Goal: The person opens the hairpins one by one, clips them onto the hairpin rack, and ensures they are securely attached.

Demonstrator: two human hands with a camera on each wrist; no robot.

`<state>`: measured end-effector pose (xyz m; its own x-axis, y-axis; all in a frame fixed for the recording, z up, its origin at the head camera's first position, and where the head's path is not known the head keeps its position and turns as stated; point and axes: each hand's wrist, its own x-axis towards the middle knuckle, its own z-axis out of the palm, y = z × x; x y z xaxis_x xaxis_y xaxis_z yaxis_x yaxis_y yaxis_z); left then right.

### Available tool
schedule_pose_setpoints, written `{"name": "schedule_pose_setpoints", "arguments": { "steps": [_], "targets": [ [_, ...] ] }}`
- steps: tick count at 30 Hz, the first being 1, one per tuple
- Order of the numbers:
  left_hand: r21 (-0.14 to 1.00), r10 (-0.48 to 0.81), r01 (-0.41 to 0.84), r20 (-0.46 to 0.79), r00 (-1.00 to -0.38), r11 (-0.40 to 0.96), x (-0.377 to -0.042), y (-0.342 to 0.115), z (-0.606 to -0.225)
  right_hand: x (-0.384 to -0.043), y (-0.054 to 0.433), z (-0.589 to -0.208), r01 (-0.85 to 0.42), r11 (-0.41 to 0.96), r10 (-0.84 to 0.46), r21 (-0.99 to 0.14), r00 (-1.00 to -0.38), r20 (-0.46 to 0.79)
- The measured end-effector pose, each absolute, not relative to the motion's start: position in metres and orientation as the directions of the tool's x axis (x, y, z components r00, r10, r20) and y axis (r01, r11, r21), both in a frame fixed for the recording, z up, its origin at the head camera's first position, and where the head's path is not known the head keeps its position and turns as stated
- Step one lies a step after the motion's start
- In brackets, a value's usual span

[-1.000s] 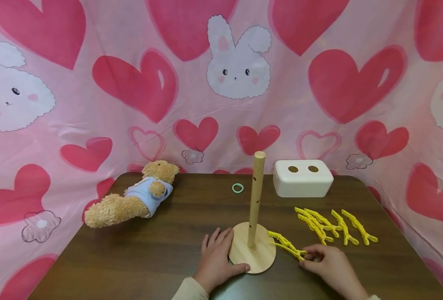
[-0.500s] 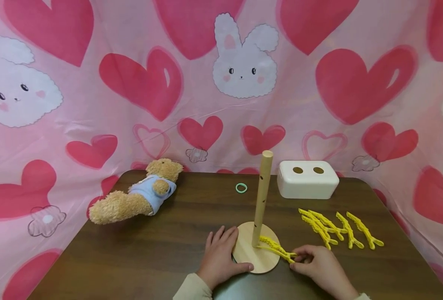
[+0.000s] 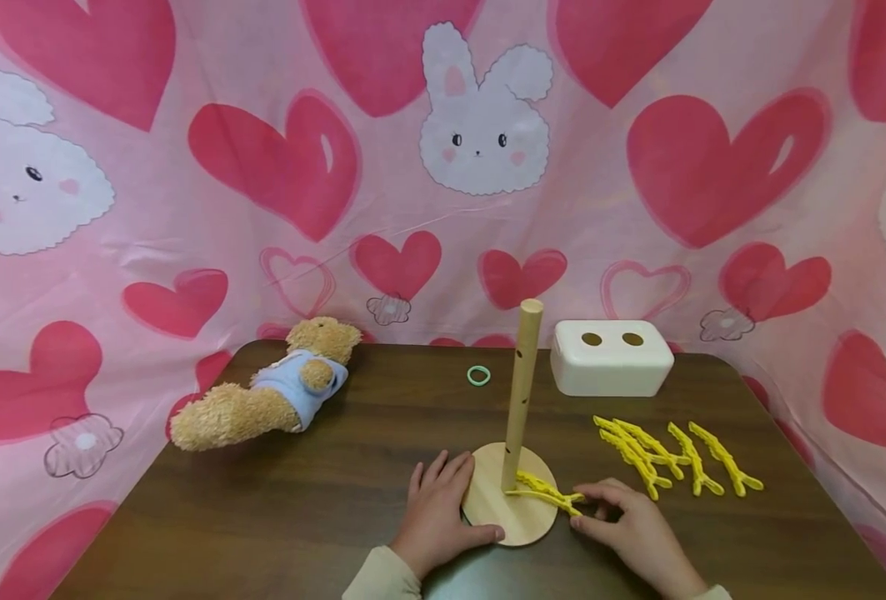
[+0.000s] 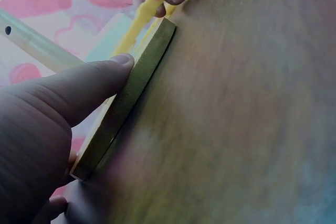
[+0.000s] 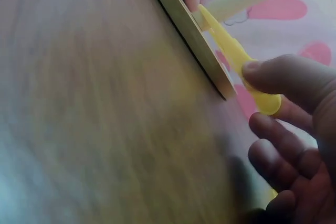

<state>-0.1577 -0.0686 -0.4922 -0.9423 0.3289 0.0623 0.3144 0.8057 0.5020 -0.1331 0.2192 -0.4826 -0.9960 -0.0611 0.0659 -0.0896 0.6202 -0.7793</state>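
Right hand [image 3: 632, 530] pinching yellow clip [image 3: 546, 492], left hand [image 3: 441, 518] touching wooden base [image 3: 527, 517] (round)

Head camera faces forward and down; wrist cameras (closer) share the base [image 3: 498, 504]

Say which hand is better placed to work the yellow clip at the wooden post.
Likely the right hand: it pinches the yellow clip, its far end at the foot of the wooden post. The left hand has its thumb on the round base, seemingly steadying it.
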Motion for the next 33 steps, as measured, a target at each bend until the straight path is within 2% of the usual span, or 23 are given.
{"name": "schedule_pose_setpoints", "arguments": {
  "steps": [5,22,33],
  "targets": [
    [0.504,0.331,0.310,0.051,-0.942,0.806,-0.158,-0.069,-0.493,-0.135,0.211,-0.487,-0.118,0.581,-0.048,-0.805,-0.993,0.111],
    [0.510,0.345,0.309,0.026,-0.938,0.803,-0.158,-0.070,-0.489,-0.140,0.201,-0.489,-0.087,0.588,-0.050,-0.804,-0.996,0.072],
    [0.490,0.360,0.332,0.040,-0.932,0.806,-0.158,-0.068,-0.490,-0.143,0.192,-0.485,-0.140,0.549,-0.122,-0.824,-0.989,0.087]
  ]
}}
